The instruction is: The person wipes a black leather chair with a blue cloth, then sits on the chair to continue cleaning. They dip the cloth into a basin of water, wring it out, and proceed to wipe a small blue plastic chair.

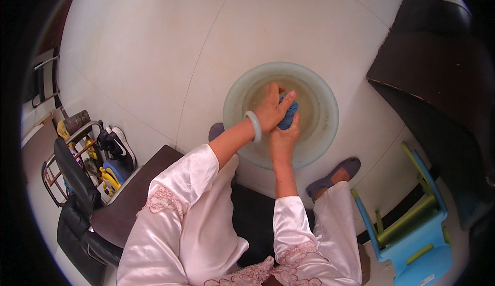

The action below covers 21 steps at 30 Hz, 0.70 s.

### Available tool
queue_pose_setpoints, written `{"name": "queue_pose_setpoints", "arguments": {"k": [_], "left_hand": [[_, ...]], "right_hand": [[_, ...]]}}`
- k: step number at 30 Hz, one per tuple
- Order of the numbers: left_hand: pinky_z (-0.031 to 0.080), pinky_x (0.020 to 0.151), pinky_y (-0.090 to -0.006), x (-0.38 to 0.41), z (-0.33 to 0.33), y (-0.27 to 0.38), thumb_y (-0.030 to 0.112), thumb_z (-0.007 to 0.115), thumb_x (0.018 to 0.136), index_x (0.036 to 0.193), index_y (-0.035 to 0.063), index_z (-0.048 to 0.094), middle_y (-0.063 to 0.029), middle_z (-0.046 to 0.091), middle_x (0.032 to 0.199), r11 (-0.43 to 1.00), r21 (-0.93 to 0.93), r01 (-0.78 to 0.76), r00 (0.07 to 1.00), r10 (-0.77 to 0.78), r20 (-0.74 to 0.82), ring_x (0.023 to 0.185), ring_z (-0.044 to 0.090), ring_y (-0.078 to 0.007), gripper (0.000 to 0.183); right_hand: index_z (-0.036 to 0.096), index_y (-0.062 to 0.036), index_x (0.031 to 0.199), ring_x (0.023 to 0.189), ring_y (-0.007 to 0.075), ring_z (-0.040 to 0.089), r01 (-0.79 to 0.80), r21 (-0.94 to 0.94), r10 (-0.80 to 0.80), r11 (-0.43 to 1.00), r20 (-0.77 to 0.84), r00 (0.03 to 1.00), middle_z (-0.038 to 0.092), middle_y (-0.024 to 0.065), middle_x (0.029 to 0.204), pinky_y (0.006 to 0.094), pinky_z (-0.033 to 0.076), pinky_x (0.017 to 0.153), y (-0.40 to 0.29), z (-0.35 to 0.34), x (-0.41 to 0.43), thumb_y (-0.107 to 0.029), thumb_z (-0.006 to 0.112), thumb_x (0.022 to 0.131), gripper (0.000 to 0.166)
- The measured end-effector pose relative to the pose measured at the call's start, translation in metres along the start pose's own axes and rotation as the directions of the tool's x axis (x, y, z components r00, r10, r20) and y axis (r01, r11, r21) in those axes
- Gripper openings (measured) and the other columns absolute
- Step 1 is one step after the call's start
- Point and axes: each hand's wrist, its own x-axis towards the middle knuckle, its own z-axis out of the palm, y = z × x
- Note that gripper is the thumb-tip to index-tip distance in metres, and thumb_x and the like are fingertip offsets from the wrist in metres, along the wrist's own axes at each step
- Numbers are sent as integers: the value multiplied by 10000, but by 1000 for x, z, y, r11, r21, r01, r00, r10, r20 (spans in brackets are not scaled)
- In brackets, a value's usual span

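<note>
Over a round, pale translucent plastic basin [328,131] of cloudy water, both hands are on a bunched blue cloth [287,117]. My left hand [270,110], with a pale bangle [253,126] on its wrist, lies across the cloth from the left, thumb on top and fingers partly spread. My right hand [285,135] grips the lower part of the cloth from below, its thumb up along the right side. The fingers beneath the cloth are hidden. The basin stands on the floor between my feet, which wear dark purple clogs [335,174].
A light blue and green plastic child's chair [413,224] is at the lower right. Dark furniture [429,65] rises at the right. To the left are a shoe rack [52,174] with several shoes [120,146], a black padded chair [73,177] and a dark brown panel [127,201]. Pale tile floor [147,54] surrounds the basin.
</note>
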Motion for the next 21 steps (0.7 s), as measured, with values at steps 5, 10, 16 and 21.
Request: {"name": "queue_pose_setpoints", "arguments": {"k": [5,10,16,21], "left_hand": [[439,957,-341,7,-28,16,443,508,973,1292,53,472,-107,483,1300,867,-473,160,931,27,364,1137,527,-235,505],[485,906,-371,-6,-40,48,358,550,961,1174,44,564,-136,536,1201,648,-706,286,832,197,519,1157,530,-253,380],[498,609,-286,-4,-43,46,407,578,955,715,33,573,-78,612,730,757,-558,341,776,108,621,696,607,-155,445],[437,524,-275,-13,-35,55,467,588,936,609,46,533,-33,532,551,934,-285,215,835,-24,550,525,500,-112,536]], "right_hand": [[538,-10,1005,484,112,487,-595,387,432,704,433,791,556,76,696,249,364,427,-37,-24,2,-84,647,817,230],[529,-3,1017,395,100,343,-856,503,170,118,839,516,468,61,606,226,243,379,-49,-28,-8,-169,564,883,216],[534,8,1022,397,108,339,-870,487,72,73,868,492,462,69,602,232,251,381,-44,-29,-13,-171,558,896,221],[544,-30,858,407,110,367,-853,424,280,303,816,506,483,54,602,239,265,388,-35,-28,-14,-114,603,857,102]]}}
